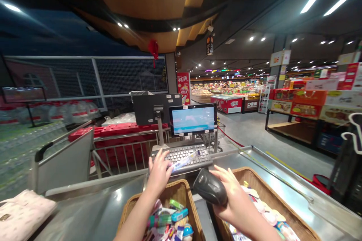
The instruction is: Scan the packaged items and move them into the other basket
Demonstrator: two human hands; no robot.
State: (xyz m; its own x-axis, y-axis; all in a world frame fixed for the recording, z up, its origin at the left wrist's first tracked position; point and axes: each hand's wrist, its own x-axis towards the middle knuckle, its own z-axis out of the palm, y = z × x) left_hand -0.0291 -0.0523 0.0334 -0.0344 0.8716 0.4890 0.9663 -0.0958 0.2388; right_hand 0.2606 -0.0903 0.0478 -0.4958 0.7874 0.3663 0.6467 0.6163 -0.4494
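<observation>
My left hand (pixel 160 167) is over the left end of a keyboard (pixel 189 154). A slim, clear-and-blue packet (pixel 182 162) is pinched at its near end by the thumb of that hand, and it slants across the keys. Its kind cannot be made out. My right hand (pixel 230 192) wraps round a black handheld barcode scanner (pixel 209 187), whose head points left toward the keyboard's front edge. Below my left arm, a wicker basket (pixel 185 186) holds several small colourful packaged goods. Under my right arm, a second wicker basket (pixel 283 196) holds more packaged goods.
Behind the keyboard stands a lit monitor (pixel 193 119), with a dark screen back (pixel 154 108) to its left. A pink bag (pixel 24 214) lies on the metal counter (pixel 93 203) at left. Metal railing (pixel 135 143) and red crates border the far side. Shelves of boxes (pixel 305 98) stand right.
</observation>
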